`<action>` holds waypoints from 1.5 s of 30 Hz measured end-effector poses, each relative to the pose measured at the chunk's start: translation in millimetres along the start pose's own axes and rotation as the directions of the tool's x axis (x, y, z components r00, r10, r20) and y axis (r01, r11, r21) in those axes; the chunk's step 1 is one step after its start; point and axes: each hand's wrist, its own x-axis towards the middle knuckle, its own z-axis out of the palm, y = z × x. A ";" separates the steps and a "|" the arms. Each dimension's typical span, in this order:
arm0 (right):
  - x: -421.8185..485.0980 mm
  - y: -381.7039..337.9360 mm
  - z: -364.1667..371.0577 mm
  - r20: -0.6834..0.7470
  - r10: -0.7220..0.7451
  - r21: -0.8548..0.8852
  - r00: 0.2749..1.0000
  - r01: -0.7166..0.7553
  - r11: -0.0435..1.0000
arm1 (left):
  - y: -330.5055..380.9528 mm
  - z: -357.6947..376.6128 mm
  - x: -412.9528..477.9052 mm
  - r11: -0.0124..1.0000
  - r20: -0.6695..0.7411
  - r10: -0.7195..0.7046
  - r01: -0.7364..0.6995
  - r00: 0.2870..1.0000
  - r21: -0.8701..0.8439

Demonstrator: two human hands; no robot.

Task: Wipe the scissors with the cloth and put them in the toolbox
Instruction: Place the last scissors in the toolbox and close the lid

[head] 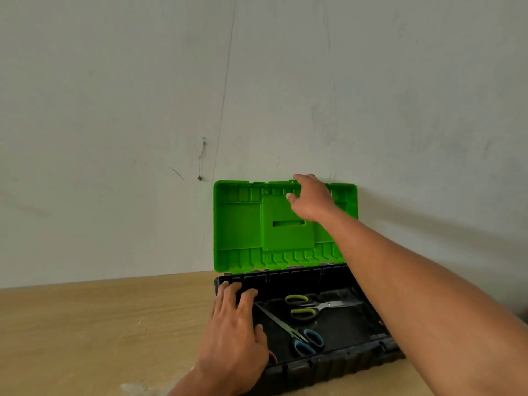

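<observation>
A black toolbox (340, 364) stands open on the wooden table, its green lid (240, 224) upright against the wall. Inside lie two pairs of scissors: one with yellow-green handles (308, 307) towards the back, one with blue handles (303, 337) nearer the front. My right hand (311, 198) reaches to the lid's top edge, fingers curled over it and thumb on the inner face. My left hand (237, 332) lies flat on the box's left rim with straight fingers. A little red shows under its heel. No cloth is plainly in view.
The wooden table (100, 332) stretches to the left of the box. A pale wall (257, 95) stands right behind the lid. A whitish patch (137, 387) shows on the table at the bottom edge.
</observation>
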 end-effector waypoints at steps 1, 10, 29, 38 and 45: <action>-3.2 1.3 -0.4 -0.003 -0.004 0.003 1.000 0.004 1.000 | 1.2 -1.2 -0.9 1.000 -0.010 -0.005 0.005 1.000 -0.017; -74.8 10.8 -40.4 -0.251 -0.088 0.029 0.964 0.098 0.995 | 6.8 -14.9 -18.3 0.962 -0.232 -0.103 0.037 0.967 -0.271; -228.8 95.4 -61.2 -0.230 -0.129 0.050 0.965 0.144 0.988 | 25.5 -73.6 -36.5 0.903 -0.229 -0.181 0.069 0.956 -0.425; -239.5 153.0 -62.2 -0.153 0.345 0.261 0.926 -0.299 0.918 | 22.2 -63.7 -56.0 0.917 -0.226 -0.147 0.047 0.963 -0.395; -255.9 167.3 -41.9 -0.120 0.360 0.299 0.925 -0.312 0.902 | 14.3 -57.4 -77.3 0.982 -0.148 -0.009 -0.019 0.989 -0.188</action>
